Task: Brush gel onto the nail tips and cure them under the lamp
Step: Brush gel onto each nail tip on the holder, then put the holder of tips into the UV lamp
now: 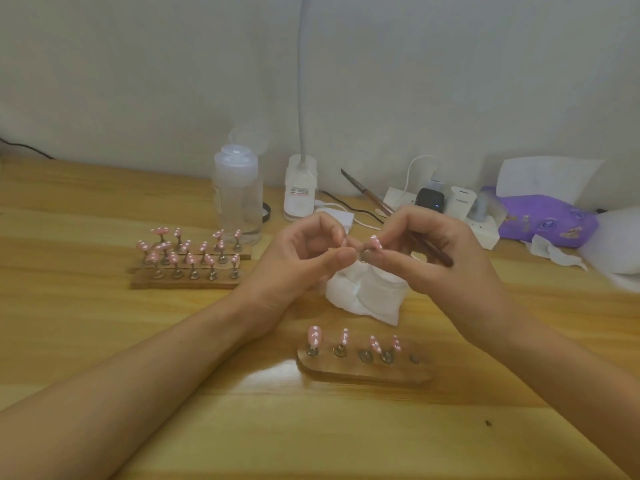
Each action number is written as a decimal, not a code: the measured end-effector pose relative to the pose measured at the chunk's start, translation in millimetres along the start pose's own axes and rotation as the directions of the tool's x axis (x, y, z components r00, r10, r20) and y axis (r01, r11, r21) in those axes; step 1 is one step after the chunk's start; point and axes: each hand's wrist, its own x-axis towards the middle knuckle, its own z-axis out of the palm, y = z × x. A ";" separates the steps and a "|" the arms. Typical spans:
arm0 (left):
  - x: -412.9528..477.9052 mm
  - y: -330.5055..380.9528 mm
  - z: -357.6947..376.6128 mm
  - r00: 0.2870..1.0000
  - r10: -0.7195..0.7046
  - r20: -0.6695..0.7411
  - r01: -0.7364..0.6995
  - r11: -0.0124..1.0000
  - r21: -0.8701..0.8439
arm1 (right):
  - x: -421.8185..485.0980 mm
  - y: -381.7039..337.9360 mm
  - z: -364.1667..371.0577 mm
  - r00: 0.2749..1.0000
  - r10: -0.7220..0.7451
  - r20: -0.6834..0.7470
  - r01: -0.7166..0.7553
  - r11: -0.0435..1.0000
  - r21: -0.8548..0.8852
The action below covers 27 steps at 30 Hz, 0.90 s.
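Between my two hands, above the table's middle, is a pink nail tip with white dots [375, 241] on a small metal stand. My left hand [304, 252] pinches the stand from the left. My right hand [426, 251] pinches it from the right and also holds a brown brush [431, 249] that juts out past the fingers at both ends. In front of me a wooden holder [363, 370] carries several pink tips on stands, with one socket at its right end bare. The gooseneck lamp [300, 188] stands at the back.
Two more wooden holders [183, 280] full of pink tips lie at the left. A clear bottle [238, 195] stands behind them. White tissue [367, 294] lies under my hands. A power strip with plugs [485, 233], a purple pouch [547, 216] and crumpled paper fill the back right.
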 end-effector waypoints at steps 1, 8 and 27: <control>-0.1 0.8 1.0 1.000 -0.007 -0.012 0.007 1.000 0.010 | -7.1 0.6 -3.7 0.999 0.014 -0.029 -0.014 1.000 -0.005; 4.4 0.2 -0.7 0.949 -0.100 -0.298 0.109 0.994 0.012 | -78.3 16.4 -26.9 0.989 0.108 -0.100 -0.130 0.960 -0.247; 0.4 3.0 -1.6 0.961 -0.009 -0.276 0.015 1.000 0.018 | -68.0 3.8 -47.4 0.997 0.016 -0.072 -0.047 0.886 -0.461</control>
